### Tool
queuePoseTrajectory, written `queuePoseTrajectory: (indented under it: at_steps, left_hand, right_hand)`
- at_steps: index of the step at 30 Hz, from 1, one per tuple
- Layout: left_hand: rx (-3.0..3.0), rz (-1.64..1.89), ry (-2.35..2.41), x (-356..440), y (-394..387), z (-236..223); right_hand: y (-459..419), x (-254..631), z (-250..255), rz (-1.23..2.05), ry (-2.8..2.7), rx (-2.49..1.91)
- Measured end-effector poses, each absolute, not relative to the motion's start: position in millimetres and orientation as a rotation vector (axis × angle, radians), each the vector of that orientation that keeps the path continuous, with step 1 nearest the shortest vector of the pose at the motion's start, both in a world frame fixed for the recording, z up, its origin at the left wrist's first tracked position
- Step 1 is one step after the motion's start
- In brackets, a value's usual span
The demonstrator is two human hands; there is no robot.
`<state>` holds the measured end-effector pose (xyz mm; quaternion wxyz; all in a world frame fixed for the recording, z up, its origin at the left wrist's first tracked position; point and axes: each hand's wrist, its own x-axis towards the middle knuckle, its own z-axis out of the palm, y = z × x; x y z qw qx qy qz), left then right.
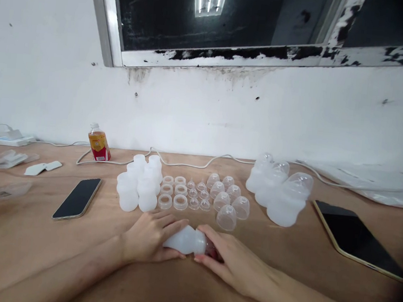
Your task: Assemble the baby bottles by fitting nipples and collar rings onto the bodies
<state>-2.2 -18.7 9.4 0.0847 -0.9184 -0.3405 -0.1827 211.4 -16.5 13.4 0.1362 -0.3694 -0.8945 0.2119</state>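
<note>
The table (pixel 267 245) runs across the whole view, with a tablet (pixel 355 239) on the right and a phone (pixel 77 199) on the left. Between them stand two groups of pale bottles: capped bottles (pixel 283 208) beyond the right hand, and open-looking bottles (pixel 128 196) beyond the left. Nearer than both groups, in front of the person, the left hand (pixel 148 236) and the right hand (pixel 232 256) meet over one held bottle (pixel 183 240). It lies on its side, its long axis running crosswise from one hand to the other, base end towards the left and neck end towards the right. The left fingers and thumb are closed round its body; the right fingers and thumb are closed about the clear cap (pixel 210 249) at the neck end, their tips close to the neck. That end is dim and partly covered, so the reddish patch inside is probably fingers seen through clear plastic, though it could be something else. Each hand is thus nearer its own end, with the pale middle showing between them. Just past the held bottle sit the loose clear domes (pixel 226 218), closer to the right hand, then the rings (pixel 180 208), closer to the left, and, smallest of all, the teats (pixel 193 204) between rings and domes.
</note>
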Motion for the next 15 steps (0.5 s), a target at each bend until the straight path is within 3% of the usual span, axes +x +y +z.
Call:
queuePoseTrajectory:
  at_steps: [4,9,15]
  left_hand:
    - [-2.798,-0.573,-1.145,-1.2,-23.4,18.5]
    - [-3.002,-0.77,-1.319,-2.6,-30.1,28.3]
    - [-3.102,-0.979,-1.176,-3.5,-30.8,21.2]
  right_hand:
    - [-14.3,213.2,7.3,0.363,-2.627,-0.972]
    - [-11.4,220.1,7.6,-0.357,-2.628,-0.633]
    - [-12.5,226.3,12.2,-0.497,-2.594,-0.34]
